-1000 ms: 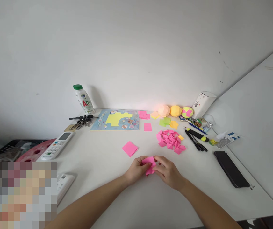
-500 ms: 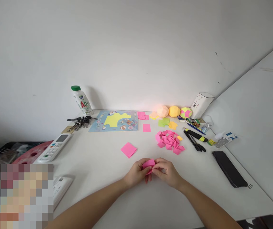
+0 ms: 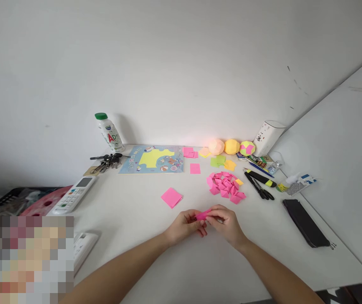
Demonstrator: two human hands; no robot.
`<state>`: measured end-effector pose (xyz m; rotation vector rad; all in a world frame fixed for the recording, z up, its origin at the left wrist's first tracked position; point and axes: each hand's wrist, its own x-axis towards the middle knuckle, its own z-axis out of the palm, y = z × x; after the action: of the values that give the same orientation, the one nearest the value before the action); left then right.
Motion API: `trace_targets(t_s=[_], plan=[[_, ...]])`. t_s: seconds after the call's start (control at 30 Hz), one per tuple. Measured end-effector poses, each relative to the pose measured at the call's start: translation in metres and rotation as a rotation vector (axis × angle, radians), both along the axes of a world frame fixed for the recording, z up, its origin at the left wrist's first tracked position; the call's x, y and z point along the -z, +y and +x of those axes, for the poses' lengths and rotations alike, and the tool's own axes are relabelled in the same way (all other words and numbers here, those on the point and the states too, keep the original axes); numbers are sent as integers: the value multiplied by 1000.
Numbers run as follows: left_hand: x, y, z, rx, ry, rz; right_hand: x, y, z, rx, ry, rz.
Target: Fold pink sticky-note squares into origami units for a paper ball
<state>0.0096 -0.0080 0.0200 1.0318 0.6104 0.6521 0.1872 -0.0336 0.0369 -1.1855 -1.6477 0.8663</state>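
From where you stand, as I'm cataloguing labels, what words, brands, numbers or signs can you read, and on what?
"AD": white plastic bottle with green cap; its blue badge is too small.
Too small or blurred: print on flat light-blue-and-yellow sheet, white plastic remote with grey screen, blue-and-white packet.

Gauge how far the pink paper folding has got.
Looks done: the heap of folded pink pieces, beyond the right hand.
In hand: one pink paper, edge-on or folded narrow, between left hand and right hand.
Left: the flat pink sheets near the hands and the pink square farther back look unfolded.
No target count shows, so no percentage.
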Motion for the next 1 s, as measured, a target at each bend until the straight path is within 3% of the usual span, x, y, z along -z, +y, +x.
trace_targets(t_s=[0.2, 0.73, 1.0], plan=[[5, 0, 1, 2, -23, -3, 1, -1, -1, -9, 96, -57], [1, -3, 3, -63, 30, 22, 10, -3, -3, -1, 118, -42], [2, -3, 3, -32, 28, 45, 4, -4, -4, -61, 163, -100]])
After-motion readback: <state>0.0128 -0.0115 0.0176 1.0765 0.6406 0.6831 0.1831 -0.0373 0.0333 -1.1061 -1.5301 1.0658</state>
